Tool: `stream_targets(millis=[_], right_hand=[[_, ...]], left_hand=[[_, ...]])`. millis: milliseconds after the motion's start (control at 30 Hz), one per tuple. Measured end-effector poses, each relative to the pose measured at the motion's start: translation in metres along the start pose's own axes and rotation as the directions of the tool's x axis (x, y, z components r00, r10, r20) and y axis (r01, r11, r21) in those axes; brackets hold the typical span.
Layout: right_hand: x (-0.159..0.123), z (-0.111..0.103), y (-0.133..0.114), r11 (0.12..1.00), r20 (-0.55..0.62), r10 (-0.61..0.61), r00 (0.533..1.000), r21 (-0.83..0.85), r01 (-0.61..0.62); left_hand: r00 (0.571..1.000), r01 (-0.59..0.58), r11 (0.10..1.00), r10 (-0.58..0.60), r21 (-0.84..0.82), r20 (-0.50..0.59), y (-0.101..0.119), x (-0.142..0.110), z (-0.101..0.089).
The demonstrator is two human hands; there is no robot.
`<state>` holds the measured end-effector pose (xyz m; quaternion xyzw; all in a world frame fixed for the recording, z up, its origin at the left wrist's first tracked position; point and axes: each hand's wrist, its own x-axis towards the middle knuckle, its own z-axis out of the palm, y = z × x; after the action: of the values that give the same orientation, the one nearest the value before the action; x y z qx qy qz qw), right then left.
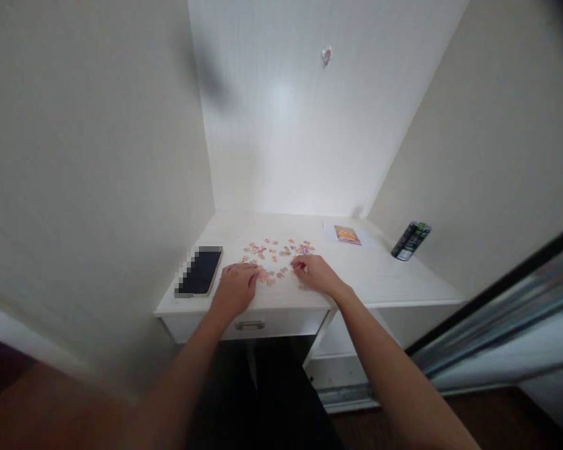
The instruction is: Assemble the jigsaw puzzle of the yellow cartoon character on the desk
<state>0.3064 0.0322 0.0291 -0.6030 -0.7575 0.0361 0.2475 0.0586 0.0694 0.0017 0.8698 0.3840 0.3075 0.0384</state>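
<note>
Loose jigsaw puzzle pieces [274, 257] in orange, pink and purple lie scattered in a rough ring on the white desktop. At the ring's left edge my left hand [237, 284] rests on the desk, palm down, its fingers stretched forward and the thumb beside some pieces. My right hand [312, 272] is over the right side of the ring. Its thumb and index finger are pinched together at a small puzzle piece, mostly hidden by the fingers. A small cluster of pieces [304, 249] lies just beyond it.
A dark-screened phone or tablet [201, 272] lies at the left. Toward the back right lies a sheet with a printed burger-like picture [347, 235]. A dark can [411, 241] stands near the right wall. Below the desktop is a drawer with a metal handle [250, 325].
</note>
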Motion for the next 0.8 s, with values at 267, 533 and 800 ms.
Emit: stream_targets(millis=[267,533,800], right_hand=[[-0.015,0.021,-0.003,1.0,-0.117,0.027,0.993,0.012,-0.025],[-0.015,0.023,0.005,0.992,-0.338,0.086,0.937,0.118,-0.048],[-0.016,0.023,0.013,0.978,-0.381,0.132,0.915,0.199,-0.059]], left_hand=[[0.949,0.233,0.972,-0.227,0.003,-0.219,-0.005,-0.005,-0.01],[0.957,0.289,0.946,-0.282,0.15,-0.068,-0.016,0.018,-0.013],[0.939,0.277,0.937,-0.311,0.215,0.146,-0.039,0.055,-0.009]])
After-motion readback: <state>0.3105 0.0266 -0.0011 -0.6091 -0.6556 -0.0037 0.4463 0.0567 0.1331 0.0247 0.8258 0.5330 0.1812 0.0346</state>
